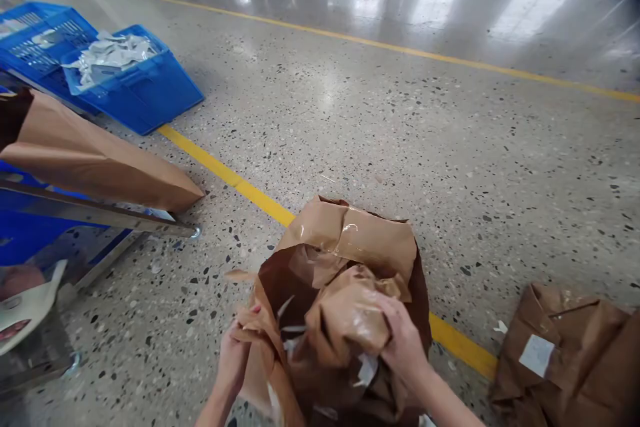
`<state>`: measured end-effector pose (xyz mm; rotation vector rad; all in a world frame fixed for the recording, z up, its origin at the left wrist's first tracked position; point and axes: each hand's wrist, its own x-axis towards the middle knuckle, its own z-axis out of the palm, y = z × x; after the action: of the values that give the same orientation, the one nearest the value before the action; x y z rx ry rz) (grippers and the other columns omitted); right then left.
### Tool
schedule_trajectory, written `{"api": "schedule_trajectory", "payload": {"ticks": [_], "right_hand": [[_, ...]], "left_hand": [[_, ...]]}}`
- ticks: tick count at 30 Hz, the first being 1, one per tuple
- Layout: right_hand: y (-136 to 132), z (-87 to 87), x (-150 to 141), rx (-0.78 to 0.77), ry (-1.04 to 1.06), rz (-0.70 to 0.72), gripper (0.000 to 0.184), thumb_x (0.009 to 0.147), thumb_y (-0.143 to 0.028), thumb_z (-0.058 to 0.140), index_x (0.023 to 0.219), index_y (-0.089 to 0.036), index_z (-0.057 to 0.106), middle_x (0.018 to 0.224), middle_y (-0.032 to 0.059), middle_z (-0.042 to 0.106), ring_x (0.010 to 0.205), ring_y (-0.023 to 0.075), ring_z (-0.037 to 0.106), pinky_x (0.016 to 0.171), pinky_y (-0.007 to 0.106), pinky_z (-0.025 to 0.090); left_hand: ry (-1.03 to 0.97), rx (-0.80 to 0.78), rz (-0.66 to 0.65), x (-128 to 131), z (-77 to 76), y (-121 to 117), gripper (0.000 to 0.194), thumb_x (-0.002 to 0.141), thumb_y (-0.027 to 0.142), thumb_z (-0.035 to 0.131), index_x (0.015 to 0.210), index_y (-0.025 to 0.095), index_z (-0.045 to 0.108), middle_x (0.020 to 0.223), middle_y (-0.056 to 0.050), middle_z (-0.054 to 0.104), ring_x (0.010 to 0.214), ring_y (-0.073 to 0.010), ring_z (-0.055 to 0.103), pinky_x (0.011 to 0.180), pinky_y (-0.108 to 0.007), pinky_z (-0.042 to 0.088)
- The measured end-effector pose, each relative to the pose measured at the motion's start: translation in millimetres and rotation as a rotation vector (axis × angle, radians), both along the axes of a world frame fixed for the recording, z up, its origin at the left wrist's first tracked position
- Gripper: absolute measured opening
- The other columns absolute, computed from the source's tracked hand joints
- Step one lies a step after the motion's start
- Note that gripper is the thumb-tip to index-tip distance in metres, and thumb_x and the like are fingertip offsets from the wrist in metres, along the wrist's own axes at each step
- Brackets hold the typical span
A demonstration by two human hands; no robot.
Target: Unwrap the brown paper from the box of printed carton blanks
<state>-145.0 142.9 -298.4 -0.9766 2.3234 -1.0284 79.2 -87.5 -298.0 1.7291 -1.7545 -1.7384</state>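
A large brown paper bag (377,233) stands on the floor in front of me with its mouth open upward. At the bag's left edge, my left hand (239,347) is closed around the torn, folded rim. My right hand (400,330) grips a crumpled wad of brown paper (337,317) with shiny clear tape on it, over the bag's opening. Inside the bag lie more crumpled paper and some white scraps (367,370). The depth of the bag is partly hidden by the wad.
Blue crates (145,90) with white packets stand at the upper left. Another tall paper bag (105,153) leans by a metal-framed cart (100,213). A brown package (575,353) with a white label lies at the right. Yellow lines (240,183) cross the speckled floor.
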Motion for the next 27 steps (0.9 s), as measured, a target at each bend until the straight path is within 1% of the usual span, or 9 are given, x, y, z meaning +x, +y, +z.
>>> {"api": "schedule_trajectory", "payload": {"ticks": [5, 9, 11, 14, 17, 19, 21, 25, 27], "right_hand": [[-48, -15.4, 32, 0.354, -0.212, 0.206, 0.068, 0.056, -0.01, 0.048, 0.122, -0.019, 0.039, 0.11, 0.0084, 0.055, 0.098, 0.0217, 0.055, 0.083, 0.03, 0.044], [-77, -53.4, 19, 0.478, -0.224, 0.076, 0.07, 0.06, -0.012, 0.05, 0.127, -0.019, 0.033, 0.118, 0.012, 0.052, 0.103, 0.0266, 0.052, 0.078, 0.034, 0.045], [-87, -66.4, 10, 0.527, -0.196, 0.011, 0.073, 0.065, -0.019, 0.052, 0.132, -0.02, 0.025, 0.124, 0.0151, 0.046, 0.107, 0.0315, 0.048, 0.078, 0.038, 0.044], [-104, -74.5, 3, 0.583, -0.159, -0.042, 0.071, 0.072, -0.029, 0.051, 0.135, -0.018, 0.019, 0.125, 0.019, 0.044, 0.109, 0.0349, 0.045, 0.079, 0.043, 0.043], [-116, -80.6, 1, 0.62, -0.162, -0.025, 0.072, 0.073, -0.031, 0.053, 0.135, -0.019, 0.019, 0.124, 0.0181, 0.047, 0.108, 0.0332, 0.047, 0.079, 0.043, 0.043], [-115, -89.4, -2, 0.642, -0.177, -0.001, 0.069, 0.074, -0.037, 0.052, 0.135, -0.018, 0.022, 0.125, 0.0175, 0.048, 0.109, 0.0317, 0.048, 0.079, 0.042, 0.044], [-103, -100.8, -9, 0.681, -0.187, 0.009, 0.059, 0.081, -0.045, 0.039, 0.131, -0.016, 0.032, 0.124, 0.0192, 0.049, 0.111, 0.032, 0.048, 0.081, 0.046, 0.043], [-51, -116.9, -33, 0.746, -0.06, 0.042, 0.044, 0.087, -0.034, 0.024, 0.117, -0.018, 0.052, 0.137, 0.0169, 0.034, 0.128, 0.0325, 0.026, 0.095, 0.062, 0.019], [-22, -117.5, -50, 0.748, 0.056, 0.104, 0.039, 0.082, -0.015, 0.031, 0.112, -0.014, 0.056, 0.14, 0.0141, 0.031, 0.131, 0.0273, 0.018, 0.103, 0.056, 0.004]], "left_hand": [[0.003, 0.039, -0.06, -4, -3.5, 14, 0.028, 0.06, 0.03, 0.062, 0.083, 0.019, 0.05, 0.063, 0.005, 0.061, 0.069, -0.0155, 0.06, 0.069, -0.025, 0.047], [-0.069, -0.067, -0.138, -4, 21.6, 9, 0.028, 0.063, 0.034, 0.056, 0.086, 0.018, 0.053, 0.086, -0.005, 0.065, 0.091, -0.0245, 0.057, 0.085, -0.039, 0.043], [-0.161, -0.275, -0.334, -17, 45.0, 15, 0.034, 0.065, 0.026, 0.051, 0.099, 0.022, 0.057, 0.107, -0.006, 0.06, 0.106, -0.0276, 0.049, 0.097, -0.047, 0.032], [-0.248, -0.778, -0.838, -55, 62.5, 46, 0.062, 0.071, 0.013, 0.035, 0.126, 0.039, 0.03, 0.135, 0.002, 0.04, 0.123, -0.0253, 0.037, 0.097, -0.052, 0.035], [-0.425, -0.706, -1.237, -93, 31.6, 84, 0.081, 0.061, 0.032, 0.061, 0.131, 0.037, 0.02, 0.144, -0.01, 0.016, 0.13, -0.0392, 0.012, 0.099, -0.069, 0.01], [-0.539, -0.802, -1.281, -107, -7.4, 102, 0.127, 0.033, 0.048, 0.077, 0.134, 0.031, 0.002, 0.143, -0.017, 0.015, 0.128, -0.045, 0.011, 0.097, -0.072, -0.001], [-0.577, -0.871, -1.29, -110, -44.1, 113, 0.138, 0.024, 0.046, 0.08, 0.133, 0.031, -0.004, 0.143, -0.019, 0.014, 0.127, -0.0473, 0.012, 0.096, -0.073, -0.002], [-0.609, -1.001, -1.336, -96, -81.3, 130, 0.107, 0.056, 0.033, 0.072, 0.132, 0.032, -0.003, 0.139, -0.023, 0.021, 0.124, -0.0463, 0.021, 0.1, -0.064, 0.022], [-0.658, -1.063, -1.339, -90, -86.5, 138, 0.083, 0.07, 0.016, 0.058, 0.132, 0.034, 0.007, 0.137, -0.022, 0.028, 0.122, -0.0455, 0.026, 0.092, -0.06, 0.036]]}}
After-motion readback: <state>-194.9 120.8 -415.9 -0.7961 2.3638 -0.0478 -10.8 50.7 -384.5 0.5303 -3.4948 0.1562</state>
